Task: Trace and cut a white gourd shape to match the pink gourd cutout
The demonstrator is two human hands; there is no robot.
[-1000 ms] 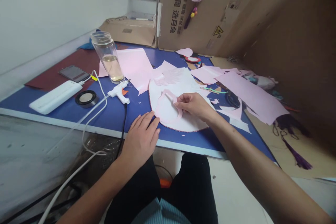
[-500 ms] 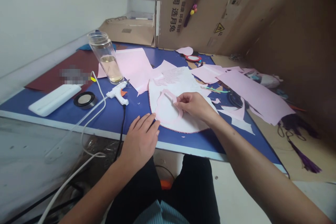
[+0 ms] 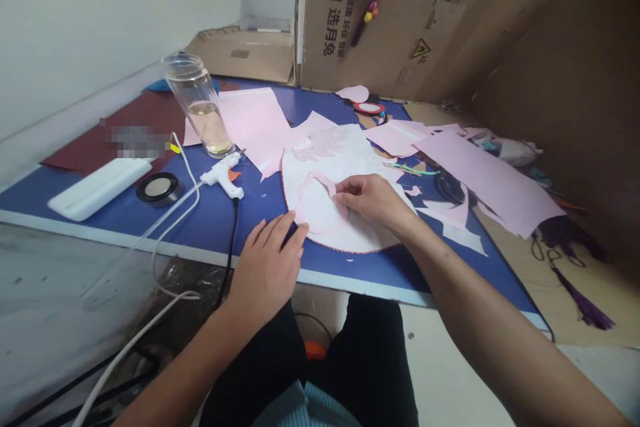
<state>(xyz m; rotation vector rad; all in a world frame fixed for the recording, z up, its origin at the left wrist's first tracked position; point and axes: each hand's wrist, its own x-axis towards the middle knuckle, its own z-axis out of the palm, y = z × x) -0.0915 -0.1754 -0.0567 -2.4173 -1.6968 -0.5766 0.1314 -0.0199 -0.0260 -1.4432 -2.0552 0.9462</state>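
Note:
A white rounded panel (image 3: 370, 230) with a dark reddish edge lies on the blue table in front of me. Feathery pale pink pieces (image 3: 320, 145) cover its upper part. On its lower left rests a pink paper outline (image 3: 314, 179), a curved ring-like strip. My right hand (image 3: 373, 200) pinches the right side of this strip between thumb and fingers. My left hand (image 3: 273, 257) lies with fingers stretched out at the panel's lower left edge, its fingertips touching the edge by the strip.
A white glue gun (image 3: 224, 175) with its cord, a glass bottle (image 3: 204, 113) of pale liquid, a tape roll (image 3: 159, 188) and a white box-like device (image 3: 100, 188) stand left. Pink paper (image 3: 495, 177) and scraps lie right, near a purple tassel (image 3: 583, 299). Cardboard (image 3: 390, 60) rises behind.
The upper right part of the pink strip now lies flatter on the panel. Left fingertips have shifted slightly. The view has moved a little; the right hand keeps its pinch.

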